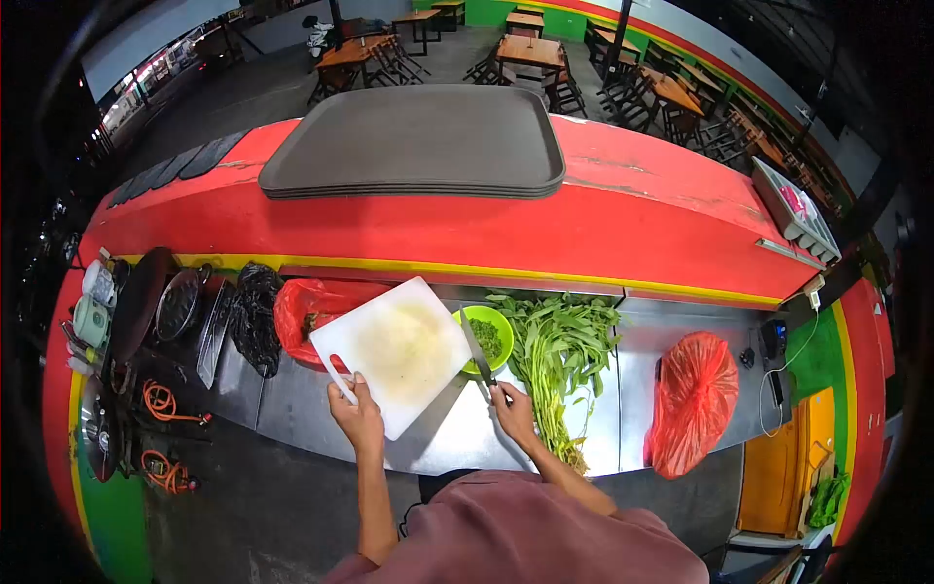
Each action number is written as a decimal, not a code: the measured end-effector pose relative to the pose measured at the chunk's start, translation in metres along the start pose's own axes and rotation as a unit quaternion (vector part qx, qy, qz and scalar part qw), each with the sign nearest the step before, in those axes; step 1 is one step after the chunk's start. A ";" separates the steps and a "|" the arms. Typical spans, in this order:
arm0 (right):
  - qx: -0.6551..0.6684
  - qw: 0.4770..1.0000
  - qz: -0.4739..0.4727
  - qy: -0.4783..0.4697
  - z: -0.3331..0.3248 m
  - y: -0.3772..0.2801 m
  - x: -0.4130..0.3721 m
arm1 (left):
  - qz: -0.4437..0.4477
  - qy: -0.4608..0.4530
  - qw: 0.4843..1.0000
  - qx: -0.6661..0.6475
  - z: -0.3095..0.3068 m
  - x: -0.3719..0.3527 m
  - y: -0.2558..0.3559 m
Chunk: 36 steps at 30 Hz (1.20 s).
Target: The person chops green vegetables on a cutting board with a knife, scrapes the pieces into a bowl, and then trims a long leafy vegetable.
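My left hand (361, 420) is closed on the lower left edge of a white cutting board (409, 350), close to its red-rimmed handle slot. The board is raised and tilted above the steel counter, with a greenish-brown stain across its middle. In my right hand (513, 414) is a knife (477, 348), its blade pointing away from me along the board's right edge and over a lime-green bowl (505, 327). Chopped green leaves (485, 338) lie inside that bowl. Just right of it spreads a bunch of leafy greens (559, 355), stems toward me.
A red plastic bag (311, 302) sits partly behind the board, beside a black bag (255, 316). Another, full red bag (693, 404) stands on the right of the counter (632, 341). Dark trays (418, 141) are stacked on the red ledge. Pans (180, 304) crowd the left end.
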State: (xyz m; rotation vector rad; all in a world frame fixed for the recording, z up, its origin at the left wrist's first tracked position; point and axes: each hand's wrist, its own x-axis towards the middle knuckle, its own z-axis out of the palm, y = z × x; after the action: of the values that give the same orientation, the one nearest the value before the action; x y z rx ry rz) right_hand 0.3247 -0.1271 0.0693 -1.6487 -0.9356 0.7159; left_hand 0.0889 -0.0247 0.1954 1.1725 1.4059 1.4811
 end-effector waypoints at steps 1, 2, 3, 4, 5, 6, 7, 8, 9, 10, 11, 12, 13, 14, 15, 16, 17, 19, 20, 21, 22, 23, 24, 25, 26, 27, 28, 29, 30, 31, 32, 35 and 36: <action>0.001 1.000 0.013 -0.003 0.000 -0.001 -0.001 | -0.002 0.000 1.000 -0.015 0.002 -0.002 0.005; 0.002 1.000 0.026 -0.006 0.001 -0.002 -0.002 | -0.002 -0.001 1.000 -0.014 0.001 -0.002 0.004; 0.015 1.000 0.025 -0.005 0.002 0.001 -0.002 | -0.006 0.001 1.000 -0.022 0.000 -0.001 0.003; 0.015 1.000 0.024 -0.004 0.002 0.004 -0.001 | -0.009 0.003 0.999 -0.031 0.001 -0.001 0.003; 0.000 1.000 0.014 -0.022 0.001 0.007 -0.002 | -0.014 0.013 1.000 -0.025 0.001 -0.001 0.003; -0.016 0.999 0.006 -0.039 -0.001 0.008 -0.003 | -0.015 0.011 1.000 -0.025 0.001 -0.001 0.003; -0.038 0.999 -0.017 -0.034 -0.001 0.009 -0.001 | -0.008 0.010 0.999 -0.030 0.000 -0.001 0.001; -0.074 0.997 -0.016 -0.026 -0.003 0.010 -0.003 | -0.001 0.009 0.999 -0.036 -0.001 0.000 0.000; -0.090 0.996 -0.016 -0.020 -0.005 0.013 0.000 | 0.020 -0.006 0.999 -0.026 -0.004 0.001 -0.001; -0.106 0.994 -0.016 -0.015 -0.007 0.016 0.002 | 0.020 -0.006 0.999 -0.027 -0.007 0.002 -0.001; -0.106 0.994 -0.018 -0.015 -0.009 0.018 0.002 | -0.002 -0.011 0.999 -0.030 -0.012 0.003 -0.001; -0.081 0.996 0.022 -0.007 -0.010 0.011 0.003 | -0.023 -0.015 0.999 -0.034 -0.014 0.004 0.002; -0.057 0.996 0.063 0.001 -0.011 0.004 0.003 | -0.019 -0.018 0.998 -0.057 -0.017 0.004 0.002; -0.031 0.998 0.051 0.014 -0.009 -0.002 0.002 | -0.018 -0.017 0.998 -0.057 -0.021 0.005 0.000; -0.006 0.998 0.062 0.009 -0.009 -0.016 0.000 | -0.012 -0.025 0.998 -0.058 -0.025 0.005 -0.002; 0.018 0.997 0.073 0.005 -0.009 -0.024 -0.003 | -0.008 -0.035 0.998 -0.060 -0.028 0.005 -0.004; 0.016 0.997 0.076 0.006 -0.007 -0.018 -0.005 | -0.013 -0.033 0.999 -0.029 -0.030 0.004 -0.006; -0.010 0.996 -0.080 -0.029 -0.002 -0.013 -0.001 | -0.016 -0.043 0.998 -0.036 -0.032 0.003 -0.009; -0.067 0.993 -0.085 -0.049 -0.003 -0.011 0.001 | -0.016 -0.052 0.998 -0.042 -0.033 0.004 -0.009; -0.061 0.997 -0.031 -0.043 -0.004 -0.009 0.000 | -0.028 -0.063 0.996 -0.050 -0.035 0.002 -0.010; -0.055 0.997 0.025 -0.037 -0.004 -0.008 -0.001 | -0.028 -0.062 0.996 -0.050 -0.038 0.001 -0.010; -0.110 0.994 0.002 0.005 0.000 0.026 0.008 | -0.032 -0.065 0.996 -0.048 -0.039 0.000 -0.008; -0.101 0.995 -0.010 0.020 -0.002 0.024 0.010 | -0.035 -0.066 0.996 -0.046 -0.040 -0.001 -0.007; -0.074 0.997 0.009 0.037 -0.004 0.021 0.008 | -0.042 -0.067 0.996 -0.046 -0.043 -0.001 -0.007; -0.047 0.997 0.027 0.054 -0.005 0.019 0.007 | -0.039 -0.064 0.996 -0.047 -0.045 0.000 -0.007; 0.006 0.998 0.045 0.042 -0.006 0.017 0.008 | -0.042 -0.066 0.995 -0.061 -0.046 -0.001 -0.007; 0.025 0.998 0.054 0.035 -0.007 0.015 0.007 | -0.047 -0.069 0.994 -0.073 -0.048 -0.002 -0.008; 0.016 0.999 0.024 0.036 -0.007 0.014 0.005 | -0.029 -0.069 0.996 -0.055 -0.047 -0.002 -0.008; 0.005 0.999 -0.006 0.038 -0.008 0.008 0.004 | -0.031 -0.070 0.996 -0.055 -0.046 -0.003 -0.006; 0.031 0.999 -0.007 0.010 -0.008 0.002 0.003 | -0.026 -0.075 0.996 -0.040 -0.044 -0.004 -0.001; 0.057 0.998 -0.008 -0.017 -0.009 -0.004 0.000 | -0.021 -0.080 0.996 -0.026 -0.043 -0.005 0.002; 0.022 0.999 -0.012 -0.028 -0.008 0.011 0.007 | -0.023 -0.115 0.992 -0.041 -0.045 -0.005 -0.002; 0.003 0.999 0.004 -0.034 -0.012 0.012 0.010 | -0.025 -0.126 0.990 -0.059 -0.045 -0.004 -0.004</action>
State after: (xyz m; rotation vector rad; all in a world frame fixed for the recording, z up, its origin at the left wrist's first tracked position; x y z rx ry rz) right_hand 0.3422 -0.1260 0.0611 -1.6319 -0.9732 0.7834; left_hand 0.0461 -0.0408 0.1920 1.1949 1.1531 1.3123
